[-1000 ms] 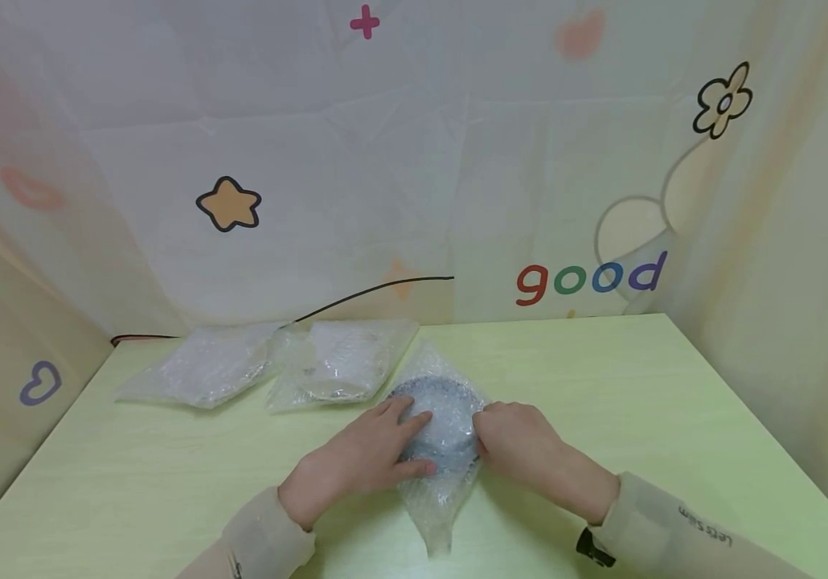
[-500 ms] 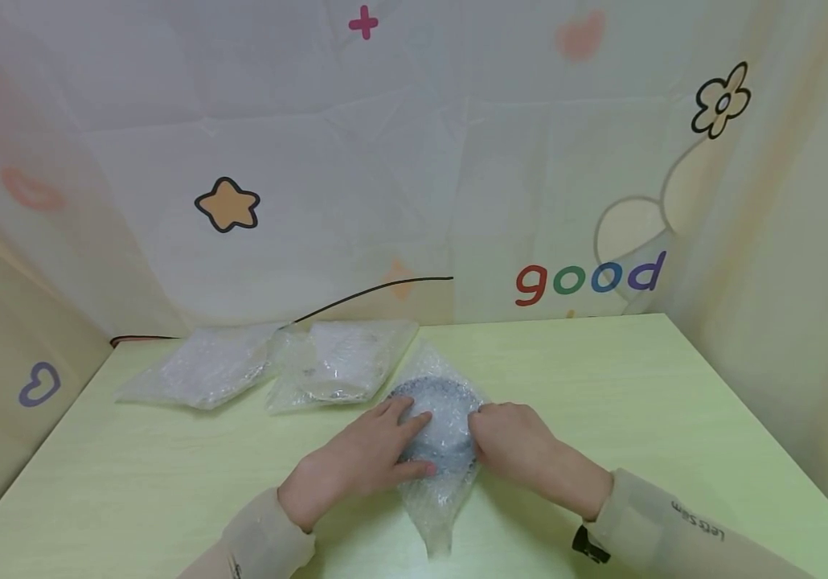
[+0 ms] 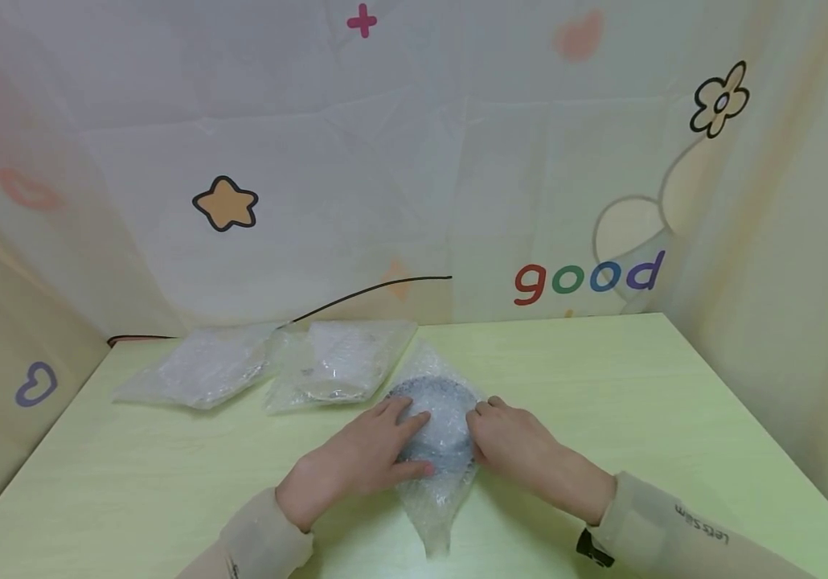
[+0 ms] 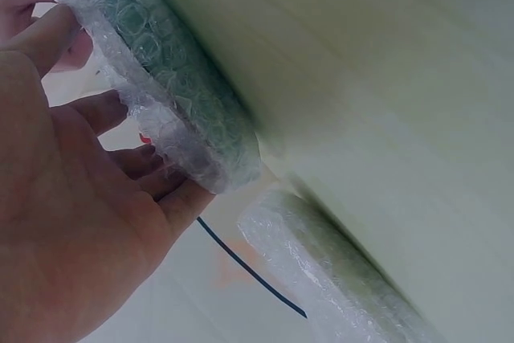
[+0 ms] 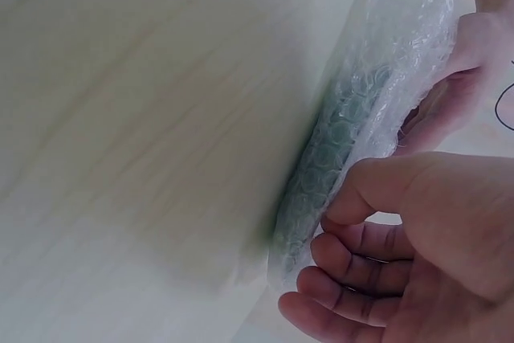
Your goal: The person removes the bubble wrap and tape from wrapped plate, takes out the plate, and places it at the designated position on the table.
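A round dish with a speckled blue rim lies on the table inside bubble wrap point(image 3: 448, 414), which tapers to a point at the near end. Across its left side rests my left hand point(image 3: 356, 454), fingers spread and fairly straight, fingertips on the wrap. My right hand point(image 3: 518, 442) is at the opposite edge. In the right wrist view, thumb and forefinger pinch the edge of the bubble wrap point(image 5: 353, 118), with the other fingers curled beneath. The left wrist view shows the wrapped dish point(image 4: 161, 54) side-on, its underside close over the tabletop.
Two more bubble-wrapped parcels, a middle one point(image 3: 345, 362) and a left one point(image 3: 211, 366), lie at the back left of the pale green table point(image 3: 602, 386). A printed curtain point(image 3: 356, 177) hangs right behind the table and along both sides.
My right hand has shifted slightly left at the wrap's edge, and its fingers have changed position a little. The left hand and the parcels stay as they were.
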`<act>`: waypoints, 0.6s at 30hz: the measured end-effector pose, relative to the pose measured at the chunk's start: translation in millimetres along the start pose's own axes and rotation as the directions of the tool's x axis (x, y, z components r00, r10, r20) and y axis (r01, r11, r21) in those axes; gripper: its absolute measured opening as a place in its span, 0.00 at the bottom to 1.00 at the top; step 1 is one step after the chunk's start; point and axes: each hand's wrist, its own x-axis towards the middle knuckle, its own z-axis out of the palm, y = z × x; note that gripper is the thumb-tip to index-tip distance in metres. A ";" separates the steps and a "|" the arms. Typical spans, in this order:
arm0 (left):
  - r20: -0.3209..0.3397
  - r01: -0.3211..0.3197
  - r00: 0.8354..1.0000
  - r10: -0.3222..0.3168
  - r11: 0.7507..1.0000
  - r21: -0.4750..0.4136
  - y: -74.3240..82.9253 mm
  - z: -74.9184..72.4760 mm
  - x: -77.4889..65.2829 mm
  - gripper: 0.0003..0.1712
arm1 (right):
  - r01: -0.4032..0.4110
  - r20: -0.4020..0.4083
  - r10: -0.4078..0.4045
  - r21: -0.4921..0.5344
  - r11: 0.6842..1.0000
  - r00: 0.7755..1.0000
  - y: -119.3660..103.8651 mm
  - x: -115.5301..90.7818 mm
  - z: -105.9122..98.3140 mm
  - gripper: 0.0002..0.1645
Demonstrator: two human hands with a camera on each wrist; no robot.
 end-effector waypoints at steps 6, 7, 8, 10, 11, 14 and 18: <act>-0.003 0.001 1.000 -0.001 1.000 0.003 1.0 -1.0 0.2 0.42 | 0.063 -0.068 -0.069 -0.085 0.994 0.995 0.8 -1.8 1.6 0.12; -0.003 0.000 1.000 0.000 1.000 0.004 1.0 -1.1 0.2 0.42 | 0.070 -0.075 -0.077 -0.094 0.993 0.994 0.9 -1.9 1.5 0.12; -0.002 0.000 1.000 0.000 1.000 0.004 1.0 -1.2 0.1 0.42 | 0.075 -0.078 -0.083 -0.101 0.992 0.994 1.1 -2.0 1.4 0.12; -0.003 -0.001 1.000 0.001 1.000 0.003 1.2 -1.4 -0.1 0.41 | 0.082 -0.077 -0.091 -0.114 0.990 0.993 1.5 -2.1 1.4 0.12; -0.002 -0.002 1.000 0.002 1.000 0.001 1.2 -1.5 -0.3 0.41 | 0.085 -0.075 -0.094 -0.118 0.989 0.993 1.6 -2.1 1.3 0.12; -0.003 -0.003 1.000 0.003 1.000 -0.004 1.3 -1.5 -0.5 0.42 | 0.090 -0.061 -0.098 -0.128 0.988 0.993 1.7 -2.2 1.0 0.13; -0.008 -0.006 1.000 0.006 1.000 -0.005 1.8 -1.3 -0.6 0.42 | 0.086 -0.040 -0.092 -0.136 0.987 0.995 1.6 -2.1 1.0 0.14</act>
